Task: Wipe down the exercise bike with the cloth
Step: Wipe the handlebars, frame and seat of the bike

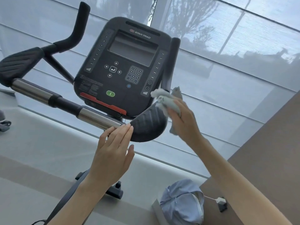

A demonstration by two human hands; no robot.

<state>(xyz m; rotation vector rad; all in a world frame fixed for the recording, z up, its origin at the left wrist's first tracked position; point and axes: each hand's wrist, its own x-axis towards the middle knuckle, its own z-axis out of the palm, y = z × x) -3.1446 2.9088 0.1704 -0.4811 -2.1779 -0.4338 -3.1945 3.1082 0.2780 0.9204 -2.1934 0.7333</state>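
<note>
Beside the bike's right armrest pad, the right hand grips the cloth.

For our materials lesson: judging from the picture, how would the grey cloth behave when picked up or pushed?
Probably floppy: the cloth bunches in folds in the right hand and a corner hangs loose below it. Likely light, since one hand alone holds it up. Pushed, it would probably crumple rather than roll.

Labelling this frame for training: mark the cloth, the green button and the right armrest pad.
cloth (165,99), head view, on its bunched middle.
green button (110,93), head view, on its centre.
right armrest pad (146,127), head view, on its ribbed top face.
</note>
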